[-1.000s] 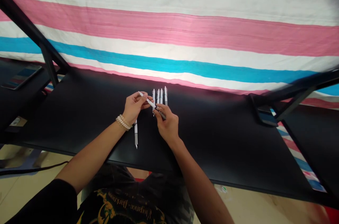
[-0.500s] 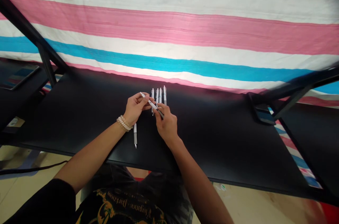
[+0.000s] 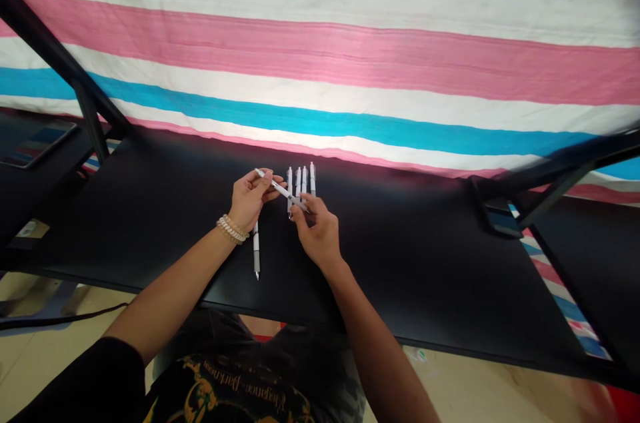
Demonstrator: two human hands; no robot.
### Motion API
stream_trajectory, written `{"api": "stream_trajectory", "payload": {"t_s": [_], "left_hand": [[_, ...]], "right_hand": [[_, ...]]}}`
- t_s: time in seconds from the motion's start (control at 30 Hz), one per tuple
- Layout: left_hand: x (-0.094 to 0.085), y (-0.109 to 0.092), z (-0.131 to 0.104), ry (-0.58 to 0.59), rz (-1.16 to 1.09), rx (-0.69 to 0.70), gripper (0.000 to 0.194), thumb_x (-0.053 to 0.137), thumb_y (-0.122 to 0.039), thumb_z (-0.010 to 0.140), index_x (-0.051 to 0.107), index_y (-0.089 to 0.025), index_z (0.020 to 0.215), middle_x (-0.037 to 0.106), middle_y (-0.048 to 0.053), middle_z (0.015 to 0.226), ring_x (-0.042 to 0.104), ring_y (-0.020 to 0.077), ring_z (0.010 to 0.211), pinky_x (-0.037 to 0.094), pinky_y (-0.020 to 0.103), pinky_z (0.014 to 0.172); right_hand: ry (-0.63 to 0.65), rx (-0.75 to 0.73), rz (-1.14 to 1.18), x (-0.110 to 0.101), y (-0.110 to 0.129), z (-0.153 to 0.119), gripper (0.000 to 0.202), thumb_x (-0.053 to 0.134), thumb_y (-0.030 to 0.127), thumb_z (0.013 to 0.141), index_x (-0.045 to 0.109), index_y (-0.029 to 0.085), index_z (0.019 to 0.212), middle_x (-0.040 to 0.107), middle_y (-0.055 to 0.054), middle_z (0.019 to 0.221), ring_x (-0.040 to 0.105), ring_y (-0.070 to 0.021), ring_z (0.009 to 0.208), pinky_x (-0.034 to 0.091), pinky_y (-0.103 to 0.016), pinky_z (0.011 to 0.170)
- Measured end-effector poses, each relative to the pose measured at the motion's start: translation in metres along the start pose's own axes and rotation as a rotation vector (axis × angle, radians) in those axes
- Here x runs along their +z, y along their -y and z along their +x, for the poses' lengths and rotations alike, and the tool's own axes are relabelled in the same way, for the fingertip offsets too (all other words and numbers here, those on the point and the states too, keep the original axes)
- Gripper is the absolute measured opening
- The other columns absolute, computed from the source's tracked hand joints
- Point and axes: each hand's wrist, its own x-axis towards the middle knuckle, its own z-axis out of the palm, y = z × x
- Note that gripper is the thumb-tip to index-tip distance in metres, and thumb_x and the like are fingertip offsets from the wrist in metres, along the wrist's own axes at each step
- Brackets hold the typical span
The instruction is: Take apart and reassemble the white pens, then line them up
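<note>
A white pen with a grey grip (image 3: 281,190) is held at a slant above the table between both hands. My left hand (image 3: 246,202) pinches its upper end between thumb and fingers. My right hand (image 3: 319,235) has its thumb and fingertips closed on the grey grip at the lower end; the tip is partly hidden. Just behind the hands, several similar white pens (image 3: 313,175) lie side by side, their lower parts partly covered by my fingers. Another white and grey pen (image 3: 257,255) lies below my left wrist, tip toward me.
The black table (image 3: 415,256) stretches to both sides. A dark phone-like device (image 3: 503,220) lies at the right near a black metal leg. Striped cloth (image 3: 320,53) hangs along the back edge. A tablet-like dark panel (image 3: 37,143) is at the far left.
The right hand has shifted slightly right along the held pen, toward its tip end. The left hand and the pen's upper end have moved a little left.
</note>
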Motion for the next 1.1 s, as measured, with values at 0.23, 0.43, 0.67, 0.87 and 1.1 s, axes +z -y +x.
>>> {"api": "stream_trajectory", "payload": {"t_s": [0.23,0.43,0.67,0.87,1.1], "left_hand": [[-0.0003,0.0002,-0.0008,-0.019,-0.007,0.005,0.039,0.080,-0.045,0.076,0.063,-0.015,0.095,0.073,0.008,0.095,0.073,0.0195,0.085,0.059,0.032,0.077],[-0.0009,0.0001,-0.0006,-0.021,0.002,0.004,0.039,0.080,-0.045,0.075,0.063,-0.016,0.094,0.073,0.008,0.094,0.073,0.0194,0.084,0.059,0.032,0.077],[-0.0016,0.0013,-0.0008,-0.015,0.014,0.004,0.039,0.080,-0.045,0.076,0.063,-0.015,0.095,0.073,0.009,0.093,0.073,0.0200,0.084,0.059,0.032,0.075],[-0.0015,0.0009,-0.0016,-0.015,0.024,-0.004,0.039,0.079,-0.045,0.076,0.064,-0.015,0.095,0.073,0.008,0.092,0.073,0.0194,0.083,0.059,0.030,0.074],[-0.0012,0.0013,-0.0009,-0.008,0.035,-0.012,0.039,0.079,-0.045,0.076,0.064,-0.015,0.096,0.073,0.008,0.091,0.073,0.0195,0.081,0.058,0.030,0.072]], "right_hand": [[-0.026,0.054,0.034,0.0002,0.0011,-0.0010,0.027,0.060,0.036,0.092,0.061,0.020,0.114,0.074,-0.005,0.089,0.071,-0.0160,0.069,0.058,-0.028,0.065],[0.005,0.062,0.027,0.0004,0.0000,-0.0014,0.026,0.059,0.037,0.093,0.063,0.019,0.112,0.073,-0.004,0.087,0.069,-0.0147,0.065,0.056,-0.025,0.062],[0.001,0.020,-0.026,-0.0009,0.0011,-0.0014,0.024,0.058,0.036,0.094,0.065,0.020,0.109,0.073,-0.003,0.082,0.067,-0.0140,0.061,0.055,-0.025,0.062],[0.064,-0.019,-0.044,-0.0015,0.0007,-0.0013,0.025,0.054,0.036,0.096,0.064,0.020,0.112,0.073,-0.004,0.084,0.068,-0.0147,0.063,0.056,-0.027,0.065],[0.129,-0.015,-0.051,-0.0010,-0.0005,-0.0017,0.027,0.050,0.036,0.098,0.064,0.020,0.114,0.071,-0.002,0.078,0.066,-0.0136,0.058,0.055,-0.026,0.062]]}}
